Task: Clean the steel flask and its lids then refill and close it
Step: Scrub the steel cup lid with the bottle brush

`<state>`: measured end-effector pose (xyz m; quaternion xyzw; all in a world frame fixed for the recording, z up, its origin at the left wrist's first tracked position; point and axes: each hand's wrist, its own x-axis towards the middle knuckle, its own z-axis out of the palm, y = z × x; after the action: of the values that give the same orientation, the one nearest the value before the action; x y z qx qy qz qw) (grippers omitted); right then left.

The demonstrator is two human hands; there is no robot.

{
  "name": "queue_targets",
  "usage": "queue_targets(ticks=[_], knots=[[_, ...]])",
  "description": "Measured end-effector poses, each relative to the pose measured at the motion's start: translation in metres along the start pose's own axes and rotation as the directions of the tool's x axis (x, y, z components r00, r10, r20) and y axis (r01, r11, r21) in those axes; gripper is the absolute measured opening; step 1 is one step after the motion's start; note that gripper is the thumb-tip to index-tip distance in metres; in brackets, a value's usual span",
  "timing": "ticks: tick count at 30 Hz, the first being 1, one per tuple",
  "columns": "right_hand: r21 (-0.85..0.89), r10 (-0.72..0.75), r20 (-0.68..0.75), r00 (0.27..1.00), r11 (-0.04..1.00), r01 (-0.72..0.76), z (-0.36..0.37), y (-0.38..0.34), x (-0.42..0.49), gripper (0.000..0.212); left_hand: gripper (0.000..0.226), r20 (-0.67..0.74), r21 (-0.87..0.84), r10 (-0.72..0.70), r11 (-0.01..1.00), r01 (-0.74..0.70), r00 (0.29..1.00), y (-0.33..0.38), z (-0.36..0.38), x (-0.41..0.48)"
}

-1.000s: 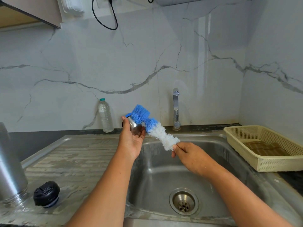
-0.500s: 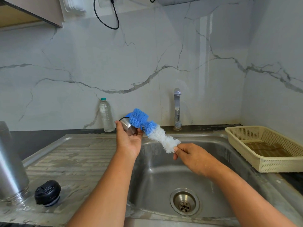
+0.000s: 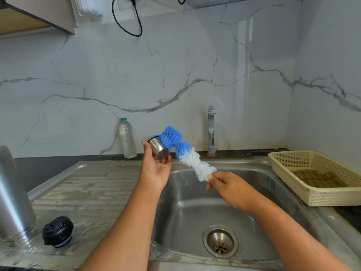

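Note:
My left hand [image 3: 155, 169] holds a small steel cup lid [image 3: 158, 148] above the sink's left rim, its mouth turned away from me. The blue tip of a blue-and-white bottle brush [image 3: 183, 153] is pushed into that mouth. My right hand [image 3: 230, 187] pinches the brush at the base of its white bristles, over the basin. The steel flask [image 3: 13, 194] stands at the far left on the drainboard, partly cut off by the frame edge. Its black inner lid [image 3: 57, 231] lies beside it.
The steel sink [image 3: 195, 212] has a drain [image 3: 220, 241] at its middle and a closed tap [image 3: 211, 130] behind. A plastic water bottle [image 3: 127, 138] stands against the marble wall. A cream plastic basket [image 3: 316, 177] sits on the right counter.
My left hand has turned the steel lid so more of its side and base show. The brush has shifted a little in its mouth; my right hand stays low on the bristles.

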<state>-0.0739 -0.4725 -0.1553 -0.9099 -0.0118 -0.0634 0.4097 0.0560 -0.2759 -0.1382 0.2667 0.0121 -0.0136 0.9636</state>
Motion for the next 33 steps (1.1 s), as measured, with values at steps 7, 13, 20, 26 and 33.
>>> queue_targets(ticks=[7, 13, 20, 26, 33], knots=[[-0.052, -0.009, 0.001, 1.000, 0.999, 0.009, -0.002, 0.002, -0.002, 0.038, 0.053, -0.013, -0.027, 0.001, 1.000, -0.002, 1.000, 0.000, -0.004, 0.005], [-0.025, -0.013, -0.023, 1.000, 1.000, 0.012, 0.001, 0.001, -0.001, 0.038, 0.053, 0.032, 0.138, 0.028, 0.990, -0.032, 0.999, -0.009, 0.005, 0.001], [-0.063, -0.024, -0.002, 1.000, 0.998, 0.024, 0.001, 0.000, 0.000, 0.038, 0.055, 0.025, 0.076, 0.016, 0.997, -0.018, 1.000, -0.003, -0.005, 0.005], [-0.050, -0.029, 0.006, 1.000, 0.998, 0.029, -0.006, 0.002, -0.004, 0.038, 0.047, -0.007, -0.021, 0.040, 0.999, -0.040, 0.999, -0.005, 0.006, 0.002], [-0.043, -0.027, -0.054, 0.998, 0.999, 0.025, 0.003, -0.003, 0.001, 0.038, 0.048, 0.079, 0.043, -0.067, 0.997, 0.064, 0.995, -0.016, 0.010, -0.006]])
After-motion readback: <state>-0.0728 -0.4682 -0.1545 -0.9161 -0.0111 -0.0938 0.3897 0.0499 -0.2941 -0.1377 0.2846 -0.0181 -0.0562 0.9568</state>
